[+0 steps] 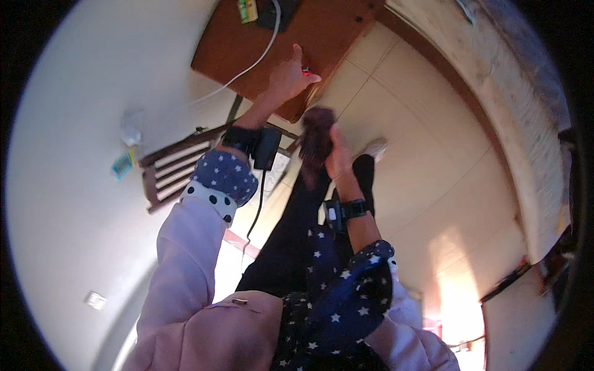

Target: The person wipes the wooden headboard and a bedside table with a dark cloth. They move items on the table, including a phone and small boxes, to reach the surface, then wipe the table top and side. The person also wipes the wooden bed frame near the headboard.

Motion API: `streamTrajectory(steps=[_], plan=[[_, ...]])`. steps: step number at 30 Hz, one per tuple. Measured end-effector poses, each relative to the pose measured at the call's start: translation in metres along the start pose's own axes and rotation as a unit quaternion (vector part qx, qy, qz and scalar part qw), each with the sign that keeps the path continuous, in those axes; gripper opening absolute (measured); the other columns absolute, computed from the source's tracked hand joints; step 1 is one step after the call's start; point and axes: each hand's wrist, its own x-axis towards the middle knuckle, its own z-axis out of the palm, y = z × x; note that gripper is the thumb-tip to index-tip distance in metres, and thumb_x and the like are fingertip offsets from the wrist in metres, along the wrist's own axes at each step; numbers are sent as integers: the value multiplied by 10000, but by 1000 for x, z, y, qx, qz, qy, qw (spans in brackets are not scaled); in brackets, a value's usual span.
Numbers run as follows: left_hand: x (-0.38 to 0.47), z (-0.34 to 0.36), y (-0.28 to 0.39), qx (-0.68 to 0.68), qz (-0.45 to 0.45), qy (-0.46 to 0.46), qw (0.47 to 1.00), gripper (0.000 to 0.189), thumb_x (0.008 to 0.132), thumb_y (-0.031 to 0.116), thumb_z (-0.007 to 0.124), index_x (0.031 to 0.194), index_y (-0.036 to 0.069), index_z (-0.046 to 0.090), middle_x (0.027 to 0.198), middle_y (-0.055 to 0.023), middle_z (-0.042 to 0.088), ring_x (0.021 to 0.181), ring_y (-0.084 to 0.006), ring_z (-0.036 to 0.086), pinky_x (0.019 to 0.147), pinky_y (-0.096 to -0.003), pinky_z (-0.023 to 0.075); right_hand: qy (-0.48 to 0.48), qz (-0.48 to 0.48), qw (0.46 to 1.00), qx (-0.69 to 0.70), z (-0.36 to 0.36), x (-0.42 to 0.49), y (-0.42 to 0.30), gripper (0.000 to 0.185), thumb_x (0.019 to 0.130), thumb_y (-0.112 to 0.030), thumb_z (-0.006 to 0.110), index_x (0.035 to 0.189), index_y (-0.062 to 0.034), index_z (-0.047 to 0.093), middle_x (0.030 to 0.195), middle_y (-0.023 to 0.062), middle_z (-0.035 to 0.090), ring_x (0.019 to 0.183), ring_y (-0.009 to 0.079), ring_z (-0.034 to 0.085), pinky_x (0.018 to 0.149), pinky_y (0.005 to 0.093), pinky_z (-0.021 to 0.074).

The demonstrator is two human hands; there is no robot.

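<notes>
My left hand reaches over a brown wooden tabletop, its thumb and a finger spread apart. A small red thing shows between them; whether the hidden fingers grip it, I cannot tell. My right hand is closed around a dark maroon bundle, blurred and perhaps of cloth or strands. The bundle hangs just off the near corner of the tabletop, above my legs. Each wrist bears a black strapped device, and a cable runs down from the left one.
A white cable crosses the tabletop towards the wall. On the table's far side lie a black object and a green-yellow packet. A slatted wooden chair back stands at the left. To the right is a bed-like surface.
</notes>
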Motion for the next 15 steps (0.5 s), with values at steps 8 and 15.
streamTrajectory(steps=[8,15], plan=[[-177,23,-29,-370,-179,153,899,443,729,337,749,968,-3,595,720,-128,611,687,-257,616,655,-344,480,-114,-288,734,-604,95,40,-125,487,921,-394,528,1193,10,513,1203,102,533,1047,227,513,918,373,398],[-251,121,-19,-554,-376,244,702,403,758,301,746,1003,12,609,697,-57,600,613,-134,560,584,-288,472,-466,-256,55,-845,70,44,-81,367,825,-215,601,1173,-100,585,1256,96,466,1012,317,469,894,482,367]])
